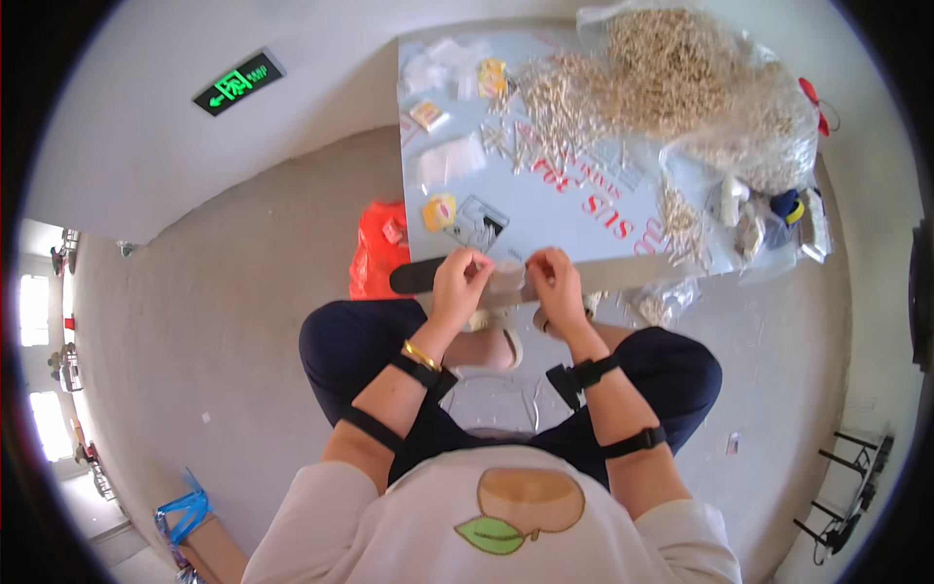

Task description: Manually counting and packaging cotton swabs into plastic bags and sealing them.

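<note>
While our left hand (pixel 461 282) and right hand (pixel 556 284) pinch a small clear bag (pixel 507 277) (fingertips narrow), uneven pulling could, we reckon, tear it.

A pale, see-through piece (pixel 507 275) sits between the left hand (pixel 459 279) and right hand (pixel 556 282) at center frame, too blurred for me to tell its shape or whether the fingertips grip it. Tan pieces (pixel 671 68) heaped at upper right are too small to identify, and the tabletop (pixel 530 224) partly hides a clear bag (pixel 664 300) beneath. Small objects (pixel 73 370) blur at far left, while the bottom edge crops a cardboard box (pixel 216 547) and a white shirt (pixel 409 530).
</note>
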Motion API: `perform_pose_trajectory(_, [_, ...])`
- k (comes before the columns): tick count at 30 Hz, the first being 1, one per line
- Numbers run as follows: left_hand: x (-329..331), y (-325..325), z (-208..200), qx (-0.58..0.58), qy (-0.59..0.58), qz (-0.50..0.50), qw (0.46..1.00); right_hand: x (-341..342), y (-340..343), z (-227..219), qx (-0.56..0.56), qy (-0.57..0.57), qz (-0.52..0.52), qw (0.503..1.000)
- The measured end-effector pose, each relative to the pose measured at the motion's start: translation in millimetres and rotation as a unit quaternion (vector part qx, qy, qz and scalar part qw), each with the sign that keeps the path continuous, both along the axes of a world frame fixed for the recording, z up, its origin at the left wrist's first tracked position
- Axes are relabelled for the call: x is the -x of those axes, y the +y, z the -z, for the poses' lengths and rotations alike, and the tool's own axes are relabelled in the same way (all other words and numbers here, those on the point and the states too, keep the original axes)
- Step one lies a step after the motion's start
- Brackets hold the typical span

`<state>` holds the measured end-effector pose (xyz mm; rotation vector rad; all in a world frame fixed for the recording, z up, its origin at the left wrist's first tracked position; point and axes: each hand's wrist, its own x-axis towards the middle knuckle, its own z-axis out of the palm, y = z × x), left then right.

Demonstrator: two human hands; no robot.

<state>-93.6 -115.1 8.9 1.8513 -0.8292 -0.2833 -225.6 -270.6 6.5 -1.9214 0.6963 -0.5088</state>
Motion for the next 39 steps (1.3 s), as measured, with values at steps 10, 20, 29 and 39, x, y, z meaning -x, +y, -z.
perform_pose_trajectory(10, [-1.2, -8.1, -56.9, 0.024, 0.221, 0.029, 0.975, -4.5, -0.5, -81.7, 0.024, -0.074, -0.085, 0.993])
perform_pose_trajectory(20, [11.1, 32.6, -129.2, 0.089, 0.011, 0.141, 0.986, 26.9, 8.4, -179.7, 0.063, 0.024, -0.236, 0.969])
perform_pose_trajectory(29, [58.3, 71.4, -178.3, 0.031, 0.293, 0.213, 0.932, 56.2, 25.4, -229.2, 0.005, 0.005, -0.249, 0.968])
perform_pose_trajectory(39, [73.8, 85.5, -189.0, 0.056, 0.298, 0.21, 0.93, 63.4, 38.6, -255.9, 0.088, 0.016, -0.272, 0.958])
